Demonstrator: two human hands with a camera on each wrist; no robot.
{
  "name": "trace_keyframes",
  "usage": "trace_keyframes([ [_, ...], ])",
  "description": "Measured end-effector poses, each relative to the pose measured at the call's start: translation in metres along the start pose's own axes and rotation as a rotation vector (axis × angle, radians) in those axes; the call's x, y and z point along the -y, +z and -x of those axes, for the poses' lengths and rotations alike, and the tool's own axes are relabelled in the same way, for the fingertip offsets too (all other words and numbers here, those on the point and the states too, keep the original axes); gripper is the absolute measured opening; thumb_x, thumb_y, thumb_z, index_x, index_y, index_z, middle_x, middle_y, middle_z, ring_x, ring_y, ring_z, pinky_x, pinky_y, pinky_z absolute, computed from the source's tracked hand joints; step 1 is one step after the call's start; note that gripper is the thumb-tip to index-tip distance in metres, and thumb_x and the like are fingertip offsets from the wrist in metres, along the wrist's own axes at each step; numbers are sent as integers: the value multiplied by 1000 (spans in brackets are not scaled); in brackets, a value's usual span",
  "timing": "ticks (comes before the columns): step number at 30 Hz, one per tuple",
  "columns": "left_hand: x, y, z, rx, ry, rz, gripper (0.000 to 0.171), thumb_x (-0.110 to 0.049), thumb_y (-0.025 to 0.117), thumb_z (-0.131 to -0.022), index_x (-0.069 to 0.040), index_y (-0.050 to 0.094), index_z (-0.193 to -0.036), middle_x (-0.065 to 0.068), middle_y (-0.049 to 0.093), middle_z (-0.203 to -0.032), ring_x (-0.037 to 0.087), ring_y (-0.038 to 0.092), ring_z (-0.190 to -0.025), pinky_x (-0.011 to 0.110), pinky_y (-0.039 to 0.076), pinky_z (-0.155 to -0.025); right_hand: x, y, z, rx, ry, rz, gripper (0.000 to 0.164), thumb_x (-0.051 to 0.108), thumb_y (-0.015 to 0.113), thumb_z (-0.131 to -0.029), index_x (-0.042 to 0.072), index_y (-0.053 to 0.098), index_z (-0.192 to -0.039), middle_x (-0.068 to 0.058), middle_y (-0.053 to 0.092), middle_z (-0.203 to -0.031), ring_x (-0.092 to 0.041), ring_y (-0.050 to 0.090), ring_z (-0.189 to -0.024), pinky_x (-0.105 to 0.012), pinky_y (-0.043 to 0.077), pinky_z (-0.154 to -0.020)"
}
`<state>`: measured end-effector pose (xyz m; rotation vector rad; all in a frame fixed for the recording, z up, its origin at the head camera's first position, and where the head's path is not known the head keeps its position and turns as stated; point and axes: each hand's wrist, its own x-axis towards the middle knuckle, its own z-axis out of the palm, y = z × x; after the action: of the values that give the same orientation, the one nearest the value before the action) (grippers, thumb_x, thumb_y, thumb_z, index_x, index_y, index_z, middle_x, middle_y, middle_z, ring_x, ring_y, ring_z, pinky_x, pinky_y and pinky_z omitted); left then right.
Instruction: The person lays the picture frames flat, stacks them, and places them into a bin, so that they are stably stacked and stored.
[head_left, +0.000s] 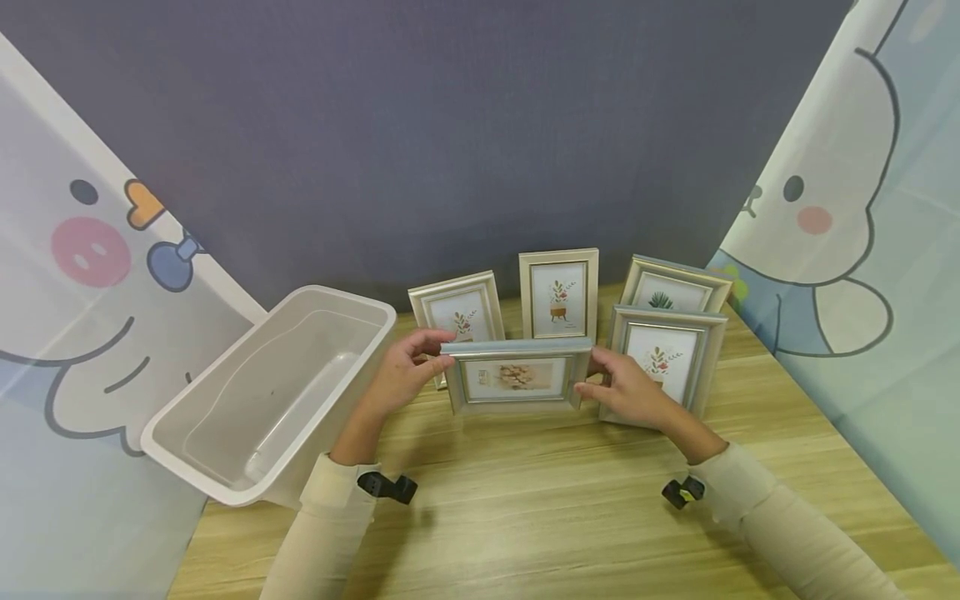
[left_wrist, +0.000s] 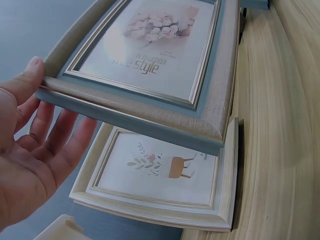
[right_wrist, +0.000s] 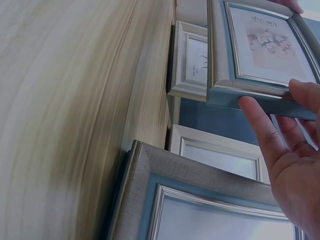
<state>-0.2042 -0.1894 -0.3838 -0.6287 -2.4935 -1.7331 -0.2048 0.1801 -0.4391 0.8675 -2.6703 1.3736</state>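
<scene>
Between both hands, a picture frame (head_left: 517,379) with a blue-grey edge and a photo of pale flowers stands in landscape position. My left hand (head_left: 405,371) pinches its left end; in the left wrist view, the thumb lies on the front and the fingers are behind. On the right end, my right hand (head_left: 633,392) grips it between thumb and fingers. I cannot tell whether its lower edge touches the table. Just behind are a cream picture frame (head_left: 491,292) at left and an upright cream picture frame (head_left: 558,300). A blue-edged picture frame (head_left: 678,346) leans close by the right hand.
Another picture frame (head_left: 671,287) with a green plant print stands at the back right, partly covered. A deep grey-white plastic bin (head_left: 206,392) is at the left on the wooden table (head_left: 495,517). A dark grey panel (head_left: 465,142) rises behind the table.
</scene>
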Motion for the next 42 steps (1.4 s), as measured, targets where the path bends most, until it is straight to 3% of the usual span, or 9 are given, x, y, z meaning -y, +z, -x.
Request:
trace_keyframes([
  [4, 0, 0, 1, -22, -23, -1, 35, -3, 73, -92, 8, 65, -124, 21, 68, -100, 16, 66, -79, 24, 54, -63, 2, 2, 0, 32, 37, -72, 17, 12, 72, -95, 7, 56, -96, -15, 72, -103, -22, 73, -87, -32, 61, -71],
  [9, 0, 1, 2, -39, -47, -2, 32, -5, 72, -93, 5, 67, -123, 23, 69, -98, 31, 67, -77, 25, 57, -64, 5, 4, 0, 84, 105, -202, 20, 6, 69, -96, 1, 51, -99, -19, 66, -97, -25, 73, -84, -43, 63, -71],
  [13, 3, 1, 4, -38, -74, -14, 32, -9, 71, -95, 5, 67, -123, 23, 69, -98, 28, 67, -76, 29, 60, -65, 6, 6, 0, 99, 122, -219, 26, 6, 69, -96, -3, 50, -111, -19, 64, -98, -19, 72, -83, -45, 63, -69],
  [16, 6, 1, 5, -36, -99, -13, 32, -11, 70, -96, 5, 66, -124, 21, 68, -99, 16, 65, -75, 34, 62, -67, 7, 6, 1, 114, 124, -234, 44, 7, 69, -96, -8, 45, -130, -20, 62, -103, -17, 71, -83, -46, 63, -69],
  [20, 10, 1, 6, -17, -143, 11, 31, -13, 69, -97, 4, 67, -123, 18, 66, -100, 15, 64, -76, 45, 63, -70, 7, 7, 3, 140, 138, -246, 66, 7, 68, -97, -11, 31, -148, -20, 54, -108, -16, 70, -83, -45, 63, -69],
  [25, 15, 4, 9, 18, -200, 10, 30, -13, 68, -98, 4, 67, -122, 19, 66, -104, 17, 64, -80, 46, 63, -69, 7, 12, 7, 177, 179, -243, 83, 9, 66, -98, -10, 11, -158, -21, 54, -111, -18, 70, -80, -42, 63, -68],
  [29, 20, 7, 13, 29, -275, 1, 30, -15, 67, -99, 4, 67, -123, 20, 68, -109, 17, 64, -86, 42, 64, -69, 7, 15, 9, 195, 202, -231, 84, 11, 66, -99, -6, 10, -160, -22, 61, -110, -25, 70, -72, -44, 62, -66],
  [34, 28, 13, 18, 16, -383, 15, 27, -16, 65, -100, 1, 68, -122, 16, 68, -109, 18, 64, -87, 51, 63, -77, 8, 19, 11, 219, 218, -220, 82, 11, 65, -99, -4, 12, -160, -22, 65, -109, -26, 70, -68, -45, 62, -64],
  [42, 39, 22, 26, 2, -461, 11, 25, -16, 66, -100, 1, 69, -118, 15, 64, -105, 20, 65, -82, 51, 63, -77, 9, 28, 13, 270, 280, -158, 80, 11, 63, -99, -5, 13, -160, -22, 64, -112, -19, 70, -68, -37, 63, -63],
])
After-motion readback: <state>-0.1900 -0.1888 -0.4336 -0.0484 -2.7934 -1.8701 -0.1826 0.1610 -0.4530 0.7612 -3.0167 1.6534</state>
